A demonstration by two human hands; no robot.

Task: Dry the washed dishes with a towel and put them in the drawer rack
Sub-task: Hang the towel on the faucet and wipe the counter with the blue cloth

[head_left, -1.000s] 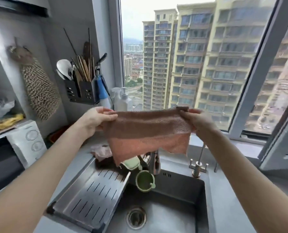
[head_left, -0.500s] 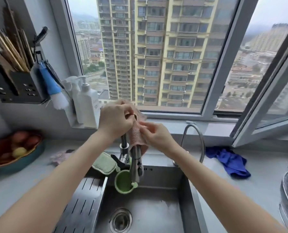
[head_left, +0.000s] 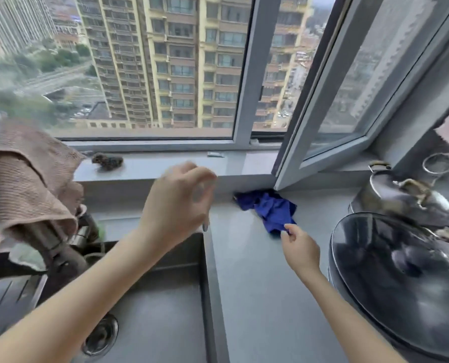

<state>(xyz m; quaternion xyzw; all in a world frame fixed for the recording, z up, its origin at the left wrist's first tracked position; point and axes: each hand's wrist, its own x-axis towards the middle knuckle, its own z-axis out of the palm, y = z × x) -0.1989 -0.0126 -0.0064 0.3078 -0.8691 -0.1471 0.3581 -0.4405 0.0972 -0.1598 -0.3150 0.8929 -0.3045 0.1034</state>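
I am watching my right hand pinching the near corner of the blue cloth, which is lying crumpled on the counter against the wall below the sill. My left hand is hovering over the right rim of the sink, fingers loosely curled and apart, holding nothing. A pink towel is hanging over the faucet at the left. A dark lid and a kettle are sitting at the right.
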